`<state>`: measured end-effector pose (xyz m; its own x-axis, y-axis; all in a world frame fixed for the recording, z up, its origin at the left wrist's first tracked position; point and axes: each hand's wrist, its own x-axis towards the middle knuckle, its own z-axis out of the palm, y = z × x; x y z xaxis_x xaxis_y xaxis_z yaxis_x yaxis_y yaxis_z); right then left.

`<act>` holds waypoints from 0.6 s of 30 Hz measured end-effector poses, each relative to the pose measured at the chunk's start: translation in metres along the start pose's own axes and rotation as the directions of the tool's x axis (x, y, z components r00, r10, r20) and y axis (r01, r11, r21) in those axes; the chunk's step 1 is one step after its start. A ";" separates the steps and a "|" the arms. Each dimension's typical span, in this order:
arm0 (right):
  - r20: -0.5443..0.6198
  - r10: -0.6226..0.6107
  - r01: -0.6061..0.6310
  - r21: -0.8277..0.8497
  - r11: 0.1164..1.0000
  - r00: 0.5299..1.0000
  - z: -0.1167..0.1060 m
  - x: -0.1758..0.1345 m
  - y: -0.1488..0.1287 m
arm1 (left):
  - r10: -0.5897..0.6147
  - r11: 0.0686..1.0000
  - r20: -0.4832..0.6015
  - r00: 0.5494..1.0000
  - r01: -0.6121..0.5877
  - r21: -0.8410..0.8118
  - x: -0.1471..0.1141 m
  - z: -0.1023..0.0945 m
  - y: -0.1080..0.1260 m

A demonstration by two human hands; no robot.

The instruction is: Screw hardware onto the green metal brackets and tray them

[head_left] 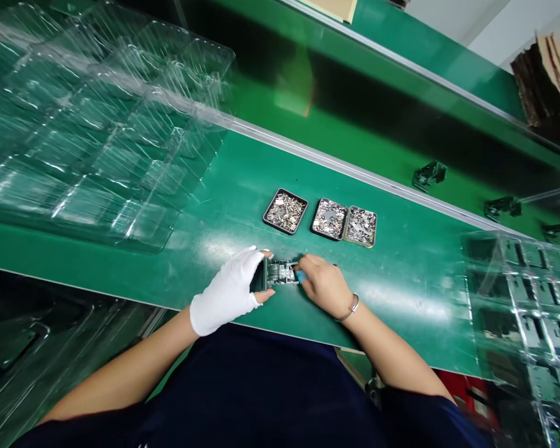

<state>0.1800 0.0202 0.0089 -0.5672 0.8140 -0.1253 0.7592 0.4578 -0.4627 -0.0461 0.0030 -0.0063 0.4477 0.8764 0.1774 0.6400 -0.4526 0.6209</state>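
My left hand (pixel 231 287), in a white glove with bare fingertips, grips a small dark plastic-and-metal assembly (pixel 281 272) near the front edge of the bench. Its thumb and fingers wrap round the left end. My right hand (pixel 324 283) is bare, with something blue at a fingertip and a bracelet at the wrist. Its fingers are pinched at the assembly's right end; what lies between them is hidden. Beyond the hands lie a black tray of small metal parts (pixel 285 211), another such tray (pixel 329 218) and a third one (pixel 361 226) touching it.
Stacked clear plastic trays (pixel 88 143) cover the left of the green bench (pixel 242 165). At right, a clear compartment tray (pixel 536 311) holds several dark parts. A metal rail (pixel 317 154) crosses behind the small trays. Cardboard (pixel 548 81) stands at upper right.
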 end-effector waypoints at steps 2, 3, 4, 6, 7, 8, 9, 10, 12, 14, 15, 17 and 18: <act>0.030 0.052 -0.052 0.009 0.999 0.998 -0.003 0.001 -0.002 | 0.000 1.000 0.000 1.000 0.000 0.003 0.000 0.000 0.000; 0.040 0.056 -0.058 0.047 0.997 0.998 -0.004 0.001 -0.001 | -0.002 1.000 0.002 1.000 0.002 0.005 0.000 0.000 0.000; 0.046 0.051 -0.055 0.097 0.994 0.998 -0.005 0.000 0.001 | -0.004 1.000 0.006 1.000 0.004 0.006 0.000 0.000 0.000; 0.051 0.021 -0.030 0.180 0.983 0.998 -0.007 -0.001 0.006 | -0.009 1.000 0.013 1.000 0.009 0.006 0.000 0.000 0.000; 0.053 0.004 -0.014 0.195 0.981 0.999 -0.008 -0.002 0.008 | -0.012 1.000 0.014 1.000 0.012 0.005 0.000 0.000 0.000; 0.056 -0.011 0.000 0.188 0.982 0.998 -0.008 -0.003 0.008 | -0.013 1.000 0.014 1.000 0.013 0.002 0.000 0.000 0.000; 0.063 -0.023 0.012 0.166 0.986 0.998 -0.008 -0.004 0.008 | -0.012 1.000 0.014 1.000 0.012 -0.002 0.000 0.000 0.000; 0.074 -0.029 0.019 0.132 0.991 0.997 -0.008 -0.005 0.006 | -0.012 1.000 0.014 1.000 0.013 -0.006 0.000 0.000 0.000; 0.104 -0.014 0.009 0.048 0.999 0.995 -0.007 -0.005 -0.002 | -0.016 1.000 0.018 1.000 0.016 -0.013 0.000 0.000 0.000; 0.127 0.035 -0.030 -0.038 0.999 0.991 -0.007 -0.004 -0.009 | -0.023 0.999 0.027 0.999 0.023 -0.022 0.000 0.000 -0.001; 0.132 0.059 -0.051 -0.064 0.997 0.989 -0.007 -0.004 -0.011 | -0.027 0.999 0.026 0.999 0.028 -0.026 0.000 0.000 -0.002; 0.130 0.074 -0.069 -0.045 0.997 0.989 -0.008 -0.005 -0.010 | -0.037 0.999 0.019 0.999 0.038 -0.039 0.000 0.000 -0.003; 0.114 0.062 -0.062 -0.001 0.998 0.992 -0.009 -0.005 -0.007 | -0.046 0.998 0.015 0.999 0.047 -0.051 -0.001 0.000 -0.003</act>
<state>0.1809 0.0162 0.0206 -0.5522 0.7944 -0.2529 0.7930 0.4068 -0.4535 -0.0483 0.0038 -0.0079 0.4271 0.8938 0.1367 0.6280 -0.4020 0.6664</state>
